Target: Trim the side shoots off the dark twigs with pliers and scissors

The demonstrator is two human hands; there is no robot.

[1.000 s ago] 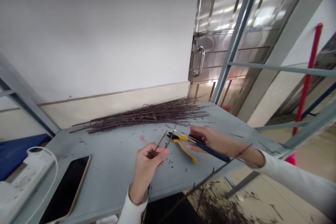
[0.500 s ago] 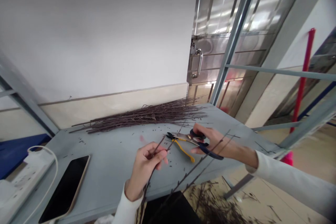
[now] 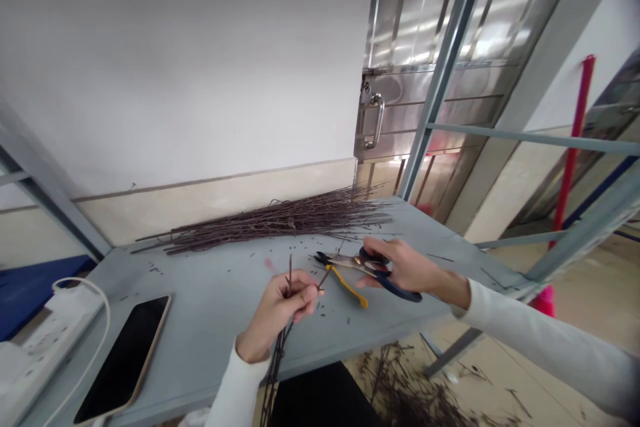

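Observation:
My left hand (image 3: 287, 303) is closed around a few thin dark twigs (image 3: 274, 373), whose long ends hang down past the table's front edge. One twig tip points up from the fist and another slants up to the right. My right hand (image 3: 397, 267) grips a pair of scissors (image 3: 375, 269) with dark blue handles. The parted blades point left, at the slanting twig. Beneath them on the table lie pliers (image 3: 350, 287) with yellow handles and a black head. A large bundle of dark twigs (image 3: 280, 217) rests along the wall behind.
On the grey table (image 3: 200, 320) are a phone (image 3: 125, 353), a white power strip (image 3: 50, 347) with a cable, and scattered twig bits. Twig cuttings (image 3: 415, 387) litter the floor at lower right. Grey metal posts (image 3: 440, 80) frame the table.
The long twigs that slanted across below my right hand now hang down by my left wrist. The twig in my left fist has turned upright. My right hand has shifted slightly left.

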